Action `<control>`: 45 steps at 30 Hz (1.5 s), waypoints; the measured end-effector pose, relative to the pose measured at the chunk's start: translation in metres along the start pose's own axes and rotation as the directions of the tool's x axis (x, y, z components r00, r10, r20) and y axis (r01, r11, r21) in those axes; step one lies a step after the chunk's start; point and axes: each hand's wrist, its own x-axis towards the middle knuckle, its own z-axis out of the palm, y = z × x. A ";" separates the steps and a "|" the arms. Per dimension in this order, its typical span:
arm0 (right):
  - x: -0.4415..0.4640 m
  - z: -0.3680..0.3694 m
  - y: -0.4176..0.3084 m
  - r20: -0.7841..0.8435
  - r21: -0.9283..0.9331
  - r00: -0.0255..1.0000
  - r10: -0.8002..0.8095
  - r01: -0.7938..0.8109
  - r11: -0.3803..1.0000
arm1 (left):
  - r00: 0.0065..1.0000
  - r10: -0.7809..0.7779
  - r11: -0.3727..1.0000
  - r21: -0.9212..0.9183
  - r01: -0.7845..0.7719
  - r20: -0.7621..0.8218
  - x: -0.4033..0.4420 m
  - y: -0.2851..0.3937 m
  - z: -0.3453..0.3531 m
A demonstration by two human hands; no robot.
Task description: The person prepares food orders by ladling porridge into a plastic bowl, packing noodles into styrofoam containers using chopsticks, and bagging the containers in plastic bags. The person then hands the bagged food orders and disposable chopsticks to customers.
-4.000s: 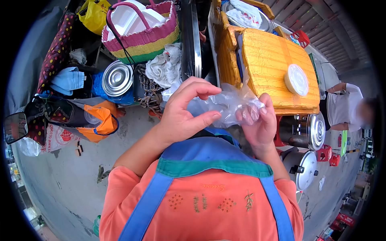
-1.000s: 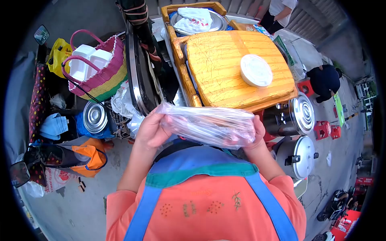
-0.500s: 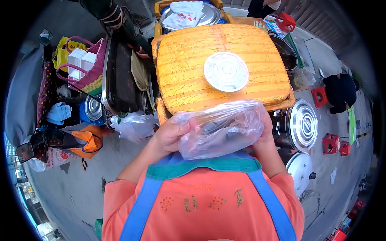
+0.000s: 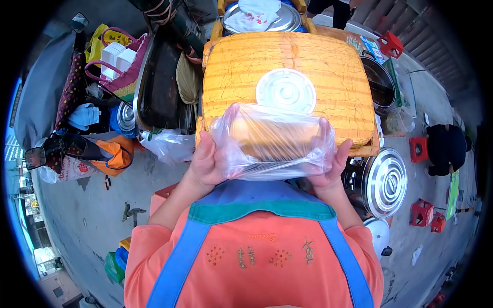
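A clear plastic bag (image 4: 275, 141) is stretched wide between my two hands, above the apron's top edge. My left hand (image 4: 208, 159) holds the bag's left side, its fingers seen partly through the plastic. On the right side, my right hand (image 4: 331, 161) grips the bag in the same way, with the thumb outside. Just beyond the bag, a round white lidded container (image 4: 286, 88) sits on the yellow-wrapped box lid (image 4: 231, 66). The bag's upper edge overlaps the container's near rim in view.
Metal pots with lids (image 4: 386, 182) stand at the right, near red stools (image 4: 421, 212). A dark tray (image 4: 162, 87) and a woven basket (image 4: 131, 77) lie left. A person in dark clothes (image 4: 446, 149) is at far right; another stands at the top.
The bag, bunched up four seconds ago, is now spread open between both hands. It has risen toward the container. The view has shifted, with the yellow lid now in front of me.
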 end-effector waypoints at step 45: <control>0.136 0.033 -0.024 -0.403 -0.759 0.876 0.265 -0.482 0.438 | 0.808 0.443 0.730 0.679 -0.075 -0.387 0.111 0.051 -0.058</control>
